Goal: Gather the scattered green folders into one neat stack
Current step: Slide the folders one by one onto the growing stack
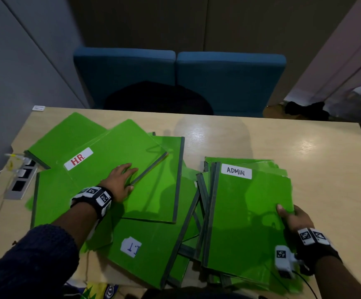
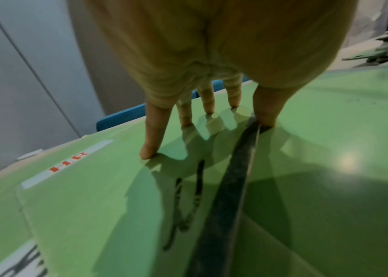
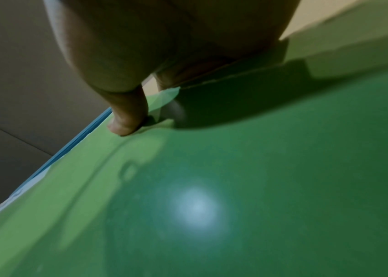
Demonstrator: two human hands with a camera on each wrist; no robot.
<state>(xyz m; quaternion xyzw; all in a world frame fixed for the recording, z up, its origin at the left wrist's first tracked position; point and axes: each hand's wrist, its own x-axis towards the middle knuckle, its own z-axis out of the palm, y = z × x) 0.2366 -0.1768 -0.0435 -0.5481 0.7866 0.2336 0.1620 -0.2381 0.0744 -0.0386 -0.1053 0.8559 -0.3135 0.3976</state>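
Observation:
Several green folders with grey spines lie scattered over the wooden table (image 1: pixel 304 147). My left hand (image 1: pixel 121 180) lies flat on the folder labelled HR (image 1: pixel 115 152), its fingers (image 2: pixel 150 146) straight on the cover (image 2: pixel 81 187) and the thumb at the grey spine (image 2: pixel 230 187). Under it lie more folders, one unlabelled (image 1: pixel 160 190) and one marked I.T (image 1: pixel 149 255). At the right, a rough pile is topped by the ADMIN folder (image 1: pixel 246 212). My right hand (image 1: pixel 291 219) pinches its right edge, thumb (image 3: pixel 126 120) on the cover (image 3: pixel 235 187), fingers hidden beneath.
A socket strip (image 1: pixel 21 180) with a white cable sits in the table's left edge. Two blue chairs (image 1: pixel 229 83) stand behind the table, with a dark bag (image 1: pixel 158 98) on them. Another green folder (image 1: pixel 61 137) lies at the far left corner.

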